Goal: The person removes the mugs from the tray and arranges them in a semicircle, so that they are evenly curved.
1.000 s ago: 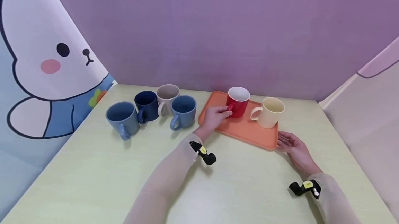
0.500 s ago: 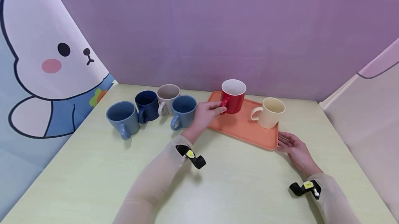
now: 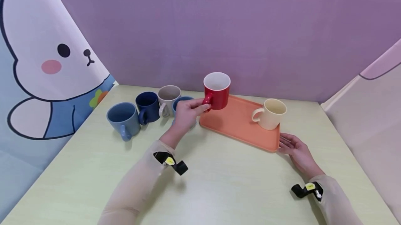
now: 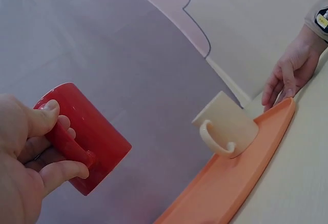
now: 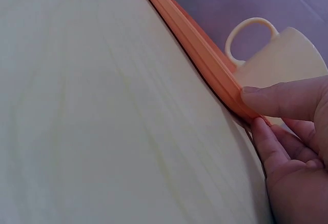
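Observation:
My left hand [image 3: 186, 115] holds a red mug [image 3: 217, 91] with a white inside by its handle, thumb and fingers pinching it. The mug hangs upright in the air above the left end of an orange tray [image 3: 233, 122]. On the tray's right part stands a cream mug [image 3: 272, 113], handle to the left. My right hand [image 3: 297, 153] lies at the tray's near right corner; in the right wrist view the thumb and fingers [image 5: 279, 98] grip the rim there.
Left of the tray several mugs stand together: a large blue mug [image 3: 123, 118], a navy mug [image 3: 148, 106], a grey mug [image 3: 168, 96] and another blue mug [image 3: 183, 100], partly hidden behind my left hand. A purple cloth [image 3: 219, 26] hangs behind the table.
The red mug has been lifted off the tray and carried left and upward by my left hand, which now covers part of a blue mug. My right hand and the tray stay put.

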Motion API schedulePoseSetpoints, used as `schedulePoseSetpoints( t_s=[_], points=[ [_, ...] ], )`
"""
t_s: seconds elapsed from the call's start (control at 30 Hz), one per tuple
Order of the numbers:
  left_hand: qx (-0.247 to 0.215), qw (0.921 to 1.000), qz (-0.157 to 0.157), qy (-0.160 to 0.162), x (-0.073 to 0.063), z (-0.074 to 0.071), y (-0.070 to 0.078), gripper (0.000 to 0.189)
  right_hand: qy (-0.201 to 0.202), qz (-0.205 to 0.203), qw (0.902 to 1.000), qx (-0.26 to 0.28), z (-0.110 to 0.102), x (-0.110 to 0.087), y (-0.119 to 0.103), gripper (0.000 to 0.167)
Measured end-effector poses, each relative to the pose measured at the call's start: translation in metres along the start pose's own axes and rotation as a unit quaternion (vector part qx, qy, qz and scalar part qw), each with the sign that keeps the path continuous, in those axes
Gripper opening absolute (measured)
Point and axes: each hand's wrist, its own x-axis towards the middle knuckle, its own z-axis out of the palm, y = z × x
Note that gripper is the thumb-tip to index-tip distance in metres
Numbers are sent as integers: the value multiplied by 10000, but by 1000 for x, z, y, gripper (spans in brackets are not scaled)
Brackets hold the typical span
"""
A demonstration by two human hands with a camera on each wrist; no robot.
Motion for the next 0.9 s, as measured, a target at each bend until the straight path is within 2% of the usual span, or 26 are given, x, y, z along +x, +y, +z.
schedulePoseSetpoints(
  t_s=[0.1,0.33,0.57,0.9],
  points=[
    [61,9999,138,82,-5,-12,5,30,22,34,10000,8,0,0,1,50],
    [274,9987,65,419,-19,-38,18,32,54,37,10000,15,-1,0,2,51],
    [378,9971,211,621,-29,-63,25,33,-24,30,10000,72,0,0,1,50],
    [613,9927,251,1012,-62,-104,37,36,-28,23,10000,12,-3,0,2,50]
  ],
)
